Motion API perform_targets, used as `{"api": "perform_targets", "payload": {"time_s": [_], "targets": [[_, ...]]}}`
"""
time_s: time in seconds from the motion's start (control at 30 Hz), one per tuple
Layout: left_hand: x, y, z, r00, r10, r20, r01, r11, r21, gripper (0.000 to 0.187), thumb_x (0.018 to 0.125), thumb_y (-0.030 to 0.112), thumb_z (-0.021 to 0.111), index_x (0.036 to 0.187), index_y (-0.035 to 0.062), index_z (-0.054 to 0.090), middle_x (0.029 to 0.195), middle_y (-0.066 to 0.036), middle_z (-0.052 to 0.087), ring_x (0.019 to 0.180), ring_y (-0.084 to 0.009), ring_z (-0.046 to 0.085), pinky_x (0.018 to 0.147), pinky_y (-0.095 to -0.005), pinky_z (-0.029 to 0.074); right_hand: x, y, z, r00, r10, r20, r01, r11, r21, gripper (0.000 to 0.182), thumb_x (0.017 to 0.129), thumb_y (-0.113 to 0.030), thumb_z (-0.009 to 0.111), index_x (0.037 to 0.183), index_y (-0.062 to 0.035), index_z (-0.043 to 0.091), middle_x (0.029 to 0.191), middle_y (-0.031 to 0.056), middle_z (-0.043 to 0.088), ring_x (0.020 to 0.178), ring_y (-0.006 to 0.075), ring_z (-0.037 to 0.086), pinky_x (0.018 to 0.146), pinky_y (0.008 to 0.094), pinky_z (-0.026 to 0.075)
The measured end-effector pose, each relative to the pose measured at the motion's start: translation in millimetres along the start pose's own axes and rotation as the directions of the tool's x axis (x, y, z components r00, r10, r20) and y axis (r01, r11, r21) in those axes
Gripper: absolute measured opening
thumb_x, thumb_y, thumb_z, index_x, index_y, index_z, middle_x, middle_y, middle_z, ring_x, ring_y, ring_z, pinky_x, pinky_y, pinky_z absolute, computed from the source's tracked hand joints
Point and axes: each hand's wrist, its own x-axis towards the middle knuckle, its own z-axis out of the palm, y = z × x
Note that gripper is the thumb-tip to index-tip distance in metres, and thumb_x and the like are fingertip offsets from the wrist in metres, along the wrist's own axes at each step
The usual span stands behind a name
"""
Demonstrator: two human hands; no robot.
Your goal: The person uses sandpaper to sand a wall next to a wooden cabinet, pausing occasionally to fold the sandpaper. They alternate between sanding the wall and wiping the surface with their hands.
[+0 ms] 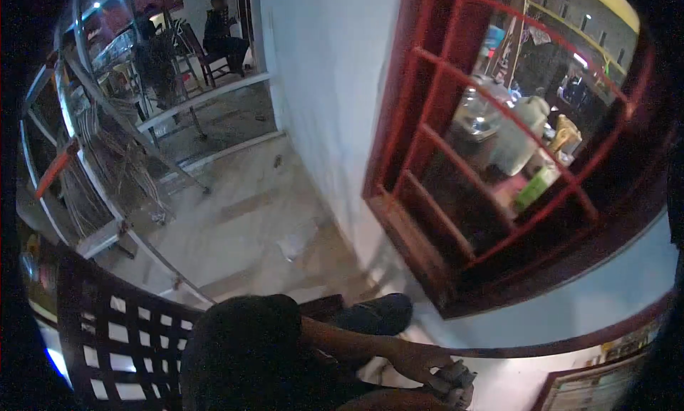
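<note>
My left hand (417,361) reaches in from a dark sleeve near the bottom centre. Its fingers are closed on a crumpled-looking grey object (454,384), too dark to identify. Along the bottom edge, below the left hand, lies part of my right forearm or hand (399,400). It is close to the grey object, but its fingers cannot be made out.
A red barred window (442,65) fills the upper right, with bottles behind it. Metal frames with hanging strands (107,147) stand at left, beside a dark lattice chair back (125,340). A person (224,37) sits in the far room. A framed item (598,386) is lower right.
</note>
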Motion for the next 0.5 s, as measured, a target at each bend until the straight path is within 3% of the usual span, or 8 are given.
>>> {"api": "perform_targets", "payload": {"time_s": [0.13, 0.17, 0.2, 0.27, 0.4, 0.5], "targets": [[-75, -3, -13, 1.000, 0.006, 0.027, -0.004, 0.996, -0.085, 0.062, 0.089, 0.050, 0.063, 0.128, 0.0025, 0.055, 0.123, -0.016, 0.060, 0.115, -0.0254, 0.056, 0.099, -0.0385, 0.043, -38, 18, 75, 0.999, 0.038, -0.018, -0.038, 0.999, 0.033, 0.058, 0.096, -0.040, 0.053, 0.129, 0.0082, 0.049, 0.123, 0.0217, 0.056, 0.102, 0.0264, 0.058, 0.084, 0.0386, 0.047], [-92, 5, -14, 0.994, 0.106, -0.024, -0.109, 0.959, -0.260, 0.071, 0.086, 0.051, 0.066, 0.135, 0.0012, 0.049, 0.126, -0.018, 0.058, 0.121, -0.0269, 0.053, 0.105, -0.0383, 0.039, -50, 20, 93, 0.998, 0.048, -0.031, -0.047, 0.998, 0.040, 0.058, 0.096, -0.040, 0.052, 0.129, 0.0083, 0.049, 0.124, 0.0216, 0.056, 0.103, 0.0263, 0.057, 0.085, 0.0385, 0.046], [-103, 0, -10, 0.994, 0.107, -0.012, -0.106, 0.955, -0.277, 0.071, 0.086, 0.051, 0.066, 0.135, 0.0012, 0.049, 0.126, -0.018, 0.058, 0.121, -0.0269, 0.053, 0.105, -0.0383, 0.039, -59, 21, 105, 0.998, 0.053, -0.042, -0.051, 0.998, 0.041, 0.058, 0.096, -0.040, 0.052, 0.130, 0.0084, 0.048, 0.125, 0.0216, 0.055, 0.104, 0.0263, 0.057, 0.086, 0.0385, 0.046], [-118, -11, 0, 0.989, 0.062, -0.132, -0.073, 0.994, -0.079, 0.077, 0.085, 0.049, 0.068, 0.140, 0.0002, 0.044, 0.132, -0.020, 0.054, 0.125, -0.0288, 0.050, 0.107, -0.0383, 0.037, -69, 22, 123, 0.998, 0.045, -0.052, -0.044, 0.998, 0.033, 0.058, 0.097, -0.039, 0.052, 0.130, 0.0085, 0.048, 0.126, 0.0214, 0.055, 0.106, 0.0262, 0.056, 0.088, 0.0383, 0.044], [-133, 8, -7, 0.991, 0.129, -0.042, -0.135, 0.958, -0.252, 0.075, 0.086, 0.045, 0.068, 0.140, -0.0006, 0.043, 0.133, -0.021, 0.052, 0.125, -0.0326, 0.049, 0.108, -0.0398, 0.035, -75, 17, 133, 0.999, 0.017, -0.031, -0.017, 1.000, -0.001, 0.059, 0.097, -0.038, 0.051, 0.132, 0.0087, 0.046, 0.129, 0.0210, 0.053, 0.110, 0.0260, 0.054, 0.092, 0.0380, 0.042], [-136, 1, 10, 0.973, 0.174, -0.153, -0.193, 0.974, -0.120, 0.073, 0.087, 0.045, 0.067, 0.137, -0.0017, 0.045, 0.129, -0.021, 0.053, 0.121, -0.0332, 0.050, 0.106, -0.0407, 0.036, -69, 11, 134, 1.000, -0.009, 0.001, 0.009, 1.000, -0.005, 0.059, 0.098, -0.038, 0.051, 0.133, 0.0089, 0.045, 0.131, 0.0208, 0.052, 0.112, 0.0258, 0.053, 0.095, 0.0378, 0.040]]}}
